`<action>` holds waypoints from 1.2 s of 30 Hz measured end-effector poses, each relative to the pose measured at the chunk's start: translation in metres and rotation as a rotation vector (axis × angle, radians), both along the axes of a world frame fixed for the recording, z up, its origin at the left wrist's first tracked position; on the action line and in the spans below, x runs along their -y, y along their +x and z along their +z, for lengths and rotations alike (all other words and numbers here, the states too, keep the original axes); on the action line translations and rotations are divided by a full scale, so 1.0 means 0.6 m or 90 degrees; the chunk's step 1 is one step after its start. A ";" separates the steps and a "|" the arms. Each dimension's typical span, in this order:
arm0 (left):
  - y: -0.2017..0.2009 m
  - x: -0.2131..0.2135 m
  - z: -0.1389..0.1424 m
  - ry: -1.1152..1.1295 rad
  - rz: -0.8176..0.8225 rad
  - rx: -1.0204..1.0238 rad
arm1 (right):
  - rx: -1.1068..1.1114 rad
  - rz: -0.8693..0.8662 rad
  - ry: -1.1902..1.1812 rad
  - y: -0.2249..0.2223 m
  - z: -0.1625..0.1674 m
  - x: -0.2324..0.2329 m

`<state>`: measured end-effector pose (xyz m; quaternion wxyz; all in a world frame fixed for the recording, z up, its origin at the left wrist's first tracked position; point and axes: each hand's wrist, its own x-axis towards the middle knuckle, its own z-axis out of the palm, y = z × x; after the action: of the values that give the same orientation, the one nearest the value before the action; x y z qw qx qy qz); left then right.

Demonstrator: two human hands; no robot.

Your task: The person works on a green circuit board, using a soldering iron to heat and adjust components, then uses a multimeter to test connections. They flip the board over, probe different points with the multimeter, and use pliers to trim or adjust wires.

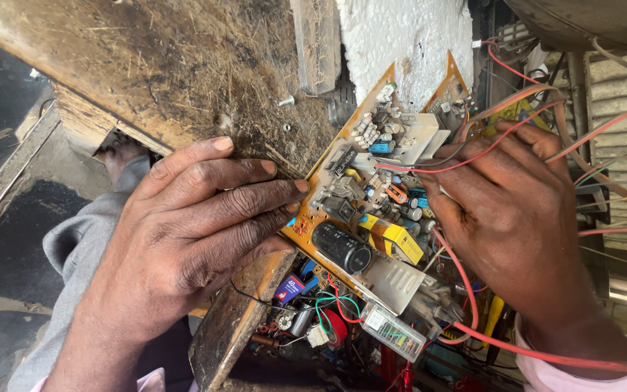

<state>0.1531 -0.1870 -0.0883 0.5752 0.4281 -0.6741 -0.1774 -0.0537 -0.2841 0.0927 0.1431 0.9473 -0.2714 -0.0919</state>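
Note:
An orange circuit board (371, 196) crowded with capacitors, a yellow transformer and metal heat sinks lies tilted between my hands. My left hand (190, 232) presses its fingertips against the board's left edge, the palm resting on a worn wooden bench (168, 72). My right hand (509, 210) grips the board's right side, fingers curled over the components, with red wires (466, 156) running across the knuckles and wrist. A large black cylindrical capacitor (342, 248) sits near the board's lower edge.
A loose screw (286, 101) lies on the bench top. White foam (408, 43) stands behind the board. Loose parts and tangled coloured wires (321, 312) lie below the board. A corrugated metal panel (625, 145) is at the right, with more wires across it.

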 end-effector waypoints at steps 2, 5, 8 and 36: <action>-0.002 -0.001 0.000 0.001 0.000 -0.001 | 0.002 0.000 0.011 -0.002 0.000 -0.001; -0.002 -0.001 0.000 -0.010 -0.006 0.001 | 0.008 0.000 0.016 -0.005 -0.001 -0.002; -0.001 -0.002 0.000 -0.008 -0.006 -0.002 | 0.009 0.005 0.017 -0.006 -0.002 -0.003; 0.001 -0.004 -0.004 -0.013 -0.008 -0.006 | 0.039 -0.041 -0.005 -0.014 -0.013 -0.002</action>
<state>0.1539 -0.1849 -0.0905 0.5815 0.4175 -0.6757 -0.1761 -0.0624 -0.2829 0.0851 0.1351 0.9398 -0.3065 -0.0668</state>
